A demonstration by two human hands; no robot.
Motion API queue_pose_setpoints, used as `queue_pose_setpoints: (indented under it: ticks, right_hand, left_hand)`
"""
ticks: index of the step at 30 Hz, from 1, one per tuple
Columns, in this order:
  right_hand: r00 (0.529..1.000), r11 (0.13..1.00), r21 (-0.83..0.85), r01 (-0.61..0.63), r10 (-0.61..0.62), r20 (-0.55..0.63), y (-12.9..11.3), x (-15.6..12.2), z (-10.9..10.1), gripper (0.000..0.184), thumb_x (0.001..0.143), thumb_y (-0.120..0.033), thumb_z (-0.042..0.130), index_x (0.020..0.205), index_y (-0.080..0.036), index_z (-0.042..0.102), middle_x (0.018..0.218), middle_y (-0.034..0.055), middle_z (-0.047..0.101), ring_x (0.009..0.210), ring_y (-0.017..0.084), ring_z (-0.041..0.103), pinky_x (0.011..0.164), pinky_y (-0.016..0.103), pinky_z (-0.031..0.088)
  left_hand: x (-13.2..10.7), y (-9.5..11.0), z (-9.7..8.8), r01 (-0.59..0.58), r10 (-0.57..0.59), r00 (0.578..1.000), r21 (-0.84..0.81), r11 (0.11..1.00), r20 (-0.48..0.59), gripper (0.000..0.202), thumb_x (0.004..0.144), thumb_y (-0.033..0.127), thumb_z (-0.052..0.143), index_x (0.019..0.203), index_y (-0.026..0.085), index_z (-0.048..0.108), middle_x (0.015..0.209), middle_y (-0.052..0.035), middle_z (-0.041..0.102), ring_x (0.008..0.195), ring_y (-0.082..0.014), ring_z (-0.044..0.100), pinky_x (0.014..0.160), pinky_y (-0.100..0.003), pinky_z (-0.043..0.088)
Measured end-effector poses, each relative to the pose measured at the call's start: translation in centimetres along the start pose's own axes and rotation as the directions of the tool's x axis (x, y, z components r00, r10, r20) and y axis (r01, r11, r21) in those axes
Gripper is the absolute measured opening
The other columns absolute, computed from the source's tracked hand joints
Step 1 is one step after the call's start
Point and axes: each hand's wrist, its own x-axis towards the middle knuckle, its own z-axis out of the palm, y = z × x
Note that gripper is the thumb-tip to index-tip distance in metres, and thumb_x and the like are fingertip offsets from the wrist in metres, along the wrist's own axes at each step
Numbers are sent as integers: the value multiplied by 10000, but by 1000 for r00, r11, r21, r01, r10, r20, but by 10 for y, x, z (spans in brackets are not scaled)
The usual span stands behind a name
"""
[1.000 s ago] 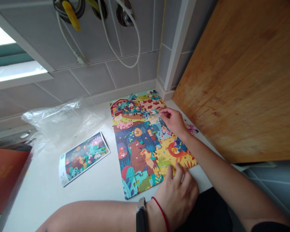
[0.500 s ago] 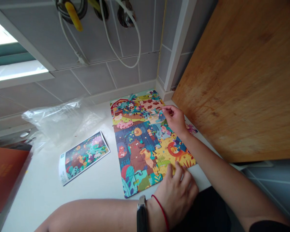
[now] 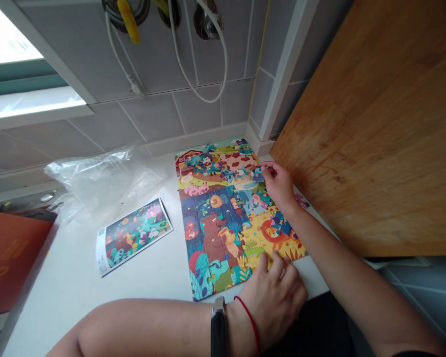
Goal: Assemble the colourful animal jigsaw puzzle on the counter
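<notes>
A colourful animal jigsaw puzzle [image 3: 217,238] lies on the white counter, its lower part joined with a bear and a lion showing. Loose puzzle pieces [image 3: 208,163] are heaped over its far part, near the printed cow. At the far right edge, my right hand [image 3: 278,183] is closed in a pinch on a small puzzle piece, mostly hidden by the fingertips. My left hand [image 3: 277,292], with a black band and a red string at the wrist, rests at the near edge. Its fingers are loosely bent and apart, fingertips on the yellow part, holding nothing.
A picture leaflet [image 3: 135,235] lies left of the puzzle. Behind it is a crumpled clear plastic bag [image 3: 96,183]. An orange box [image 3: 14,263] stands at the far left. A wooden panel [image 3: 371,129] rises on the right, and a white cable [image 3: 224,64] hangs along the tiled wall.
The view has shifted slightly, so most things sit a little further right. My right hand stays pinched by the puzzle's far right edge, and my left hand still rests at the near edge.
</notes>
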Motion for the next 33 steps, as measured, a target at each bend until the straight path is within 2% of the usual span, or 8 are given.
queue_pose_setpoints:
  ticks: [5, 7, 10, 12, 14, 20, 24, 33]
  right_hand:
    - [1000, 1000, -12, -3, 3, 15, 2, 1, -1, 287, 892, -382, 608, 985, -168, 774, 711, 16, 665, 632, 167, 560, 602, 285, 438]
    - [999, 1000, -3, -3, 3, 33, 4, 1, -2, 291, 898, -391, 611, 997, -171, 773, 714, 18, 668, 627, 167, 562, 581, 279, 436]
    - [999, 1000, 15, -2, 2, 45, 7, 2, -2, 292, 903, -408, 632, 1017, -178, 772, 717, 27, 678, 623, 174, 572, 553, 277, 434]
    - [999, 1000, 21, 4, -5, 54, 9, 2, -2, 283, 899, -415, 650, 1009, -185, 772, 744, 43, 695, 654, 188, 602, 560, 285, 450]
    - [998, 1000, 24, 11, -13, 67, 9, 3, -1, 274, 898, -417, 657, 998, -191, 775, 768, 53, 705, 679, 199, 620, 570, 292, 460]
    - [987, 1000, 17, 17, -20, 160, 4, 1, -1, 277, 898, -414, 665, 1011, -195, 789, 771, 43, 716, 639, 184, 583, 585, 303, 444]
    - [971, 999, 42, 27, -36, 235, 0, -3, 2, 259, 895, -414, 677, 1006, -206, 784, 901, 58, 763, 734, 198, 627, 675, 326, 487]
    - [928, 995, 91, -44, 7, 373, -3, -5, 3, 254, 852, -412, 691, 964, -198, 768, 730, 5, 638, 654, 170, 556, 631, 302, 434]
  left_hand:
    - [6, -32, -30, -12, 35, 994, -205, 979, 106, 380, 989, 542, 630, 1135, 193, 656, 1137, -82, 664, 1052, -279, 637, 845, -436, 553]
    - [10, -48, -46, 68, -42, 992, -222, 973, 121, 362, 1009, 545, 592, 1126, 207, 650, 1054, -51, 679, 946, -262, 664, 777, -424, 561]
    - [13, -75, -62, 214, -202, 976, -181, 960, 83, 325, 1048, 491, 528, 1162, 211, 648, 1084, -60, 691, 975, -265, 676, 815, -418, 564]
    - [14, -96, -66, 378, -374, 926, -131, 917, 54, 373, 1050, 488, 519, 1265, 201, 621, 1183, -97, 685, 1050, -286, 669, 874, -437, 562]
    - [15, -120, -62, 539, -538, 842, -83, 838, 28, 449, 1026, 487, 569, 1359, 187, 580, 1223, -129, 676, 1137, -323, 646, 929, -470, 554]
    - [12, -192, -37, 673, -693, 721, -250, 696, 12, 295, 1018, 256, 552, 1274, 235, 697, 1206, -90, 741, 1115, -264, 699, 929, -379, 571]
    - [7, -214, -28, 642, -680, 734, -332, 691, 2, 266, 991, 230, 585, 1203, 239, 744, 1185, -54, 773, 1038, -215, 727, 896, -313, 578]
    - [9, -210, -21, 535, -582, 813, -346, 771, -38, 224, 935, 211, 657, 1138, 215, 752, 1157, -53, 774, 1072, -221, 714, 932, -321, 570]
